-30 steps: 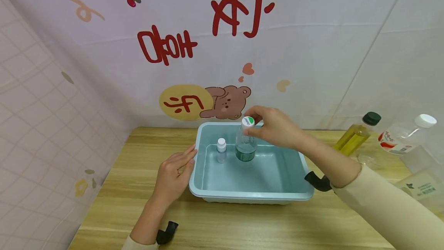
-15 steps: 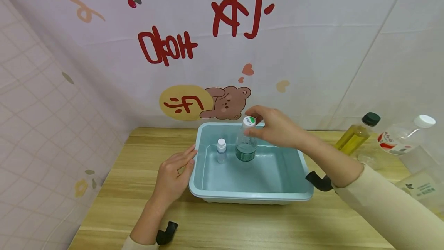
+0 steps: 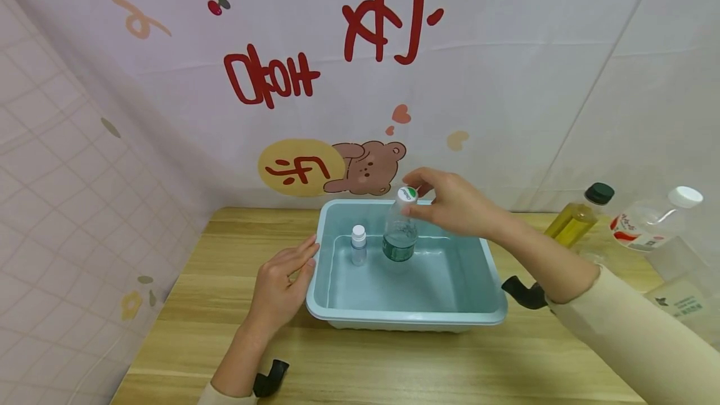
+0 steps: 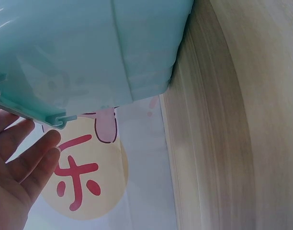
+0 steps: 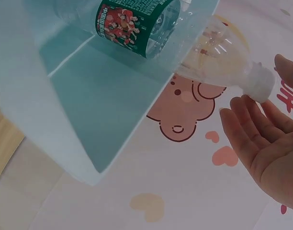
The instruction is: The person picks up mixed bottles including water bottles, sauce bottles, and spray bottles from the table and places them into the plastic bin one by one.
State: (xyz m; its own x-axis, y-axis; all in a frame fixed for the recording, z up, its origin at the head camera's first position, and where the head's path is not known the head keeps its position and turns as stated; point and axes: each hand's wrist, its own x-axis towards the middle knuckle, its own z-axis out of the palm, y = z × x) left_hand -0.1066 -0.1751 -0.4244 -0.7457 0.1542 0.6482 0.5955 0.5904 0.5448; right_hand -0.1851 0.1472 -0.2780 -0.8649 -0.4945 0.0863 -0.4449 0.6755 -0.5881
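Observation:
A pale blue-green plastic tub (image 3: 407, 316) sits on the wooden table. My left hand (image 3: 284, 283) rests against its left rim with the fingers extended; the left wrist view shows these fingers (image 4: 34, 155) at the rim's edge. Inside the tub, my right hand (image 3: 458, 205) holds a clear plastic bottle (image 3: 400, 244) by its white cap (image 5: 261, 84), thumb on one side and fingers on the other. The bottle has a green label (image 5: 132, 24) and leans slightly right. Left of it in the tub stands a small clear bottle (image 3: 359, 245) with a white cap.
On the right of the table stand a bottle of yellow oil (image 3: 574, 224) with a dark cap, a clear bottle (image 3: 641, 227) with a red-and-white label, and a transparent container (image 3: 683, 299). A printed cloth (image 3: 495, 111) hangs behind the tub.
My right hand has shifted slightly right, and the capped top of the larger bottle has moved with it while its base stays almost in place. The left hand has not moved.

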